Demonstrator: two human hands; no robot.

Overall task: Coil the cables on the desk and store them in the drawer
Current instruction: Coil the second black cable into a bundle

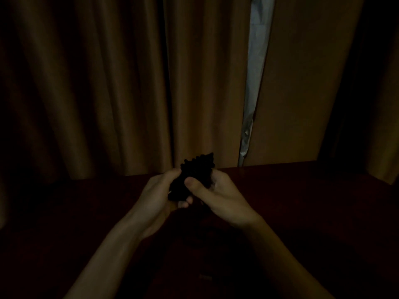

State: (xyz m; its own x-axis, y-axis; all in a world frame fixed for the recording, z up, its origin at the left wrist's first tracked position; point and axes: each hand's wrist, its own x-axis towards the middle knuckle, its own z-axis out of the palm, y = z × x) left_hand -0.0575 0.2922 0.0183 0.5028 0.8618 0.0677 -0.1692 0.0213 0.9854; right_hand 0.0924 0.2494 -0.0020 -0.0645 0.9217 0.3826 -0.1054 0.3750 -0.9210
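Black cable bundle [195, 175], knobbly in outline, sits at frame centre, held above the bench [302, 201] and not resting on it. Left hand [155, 201] grips it from 8 o'clock, fingers curled round the lower part. Right hand [220, 199] grips it from 4 o'clock, thumb pressed across the front face. Both hands are closed on the same bundle.

Progress, judged: this cable looks mostly gathered into a tight wad. Whether a loose tail remains is not readable, as the light is very low. Storing is not yet done. No drawer is in view, so its position and whether it is open cannot be told. Other cables on the bench cannot be made out in the dark. I would put the task at mid-coil, with tucking the end and the transfer left.

Surroundings: bench is dark reddish and runs from 9 to 3 o'clock behind the hands. Brown curtains [108, 83] hang at 12 o'clock, just behind the bench's far edge. A pale strip [252, 83] shows through a gap at 1 o'clock.

Obstacles: none visible near the hands. Poor light is the main hindrance.
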